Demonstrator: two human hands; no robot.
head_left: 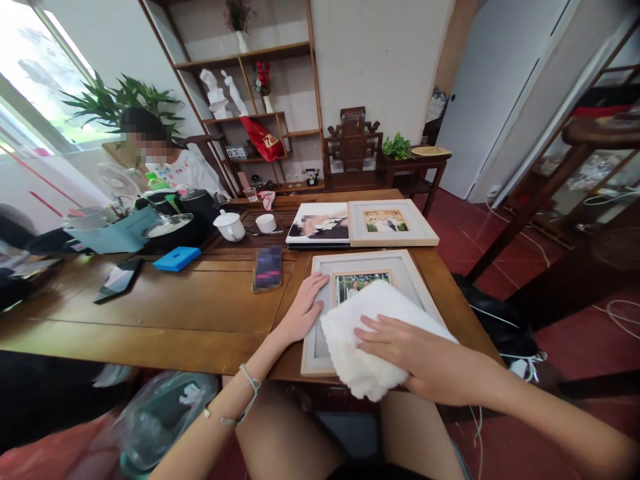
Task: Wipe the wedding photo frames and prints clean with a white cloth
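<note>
Head view, L hand (303, 310): loose on pic frame (407, 279)
R hand (395, 348): on cloth (356, 337), lower ctr; grip unclear
Wiping: underway, we think; amt left unclear

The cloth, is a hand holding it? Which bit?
The right hand lies on top of the cloth; whether it grips cannot be told. The left hand rests on the frame's left side.
</note>
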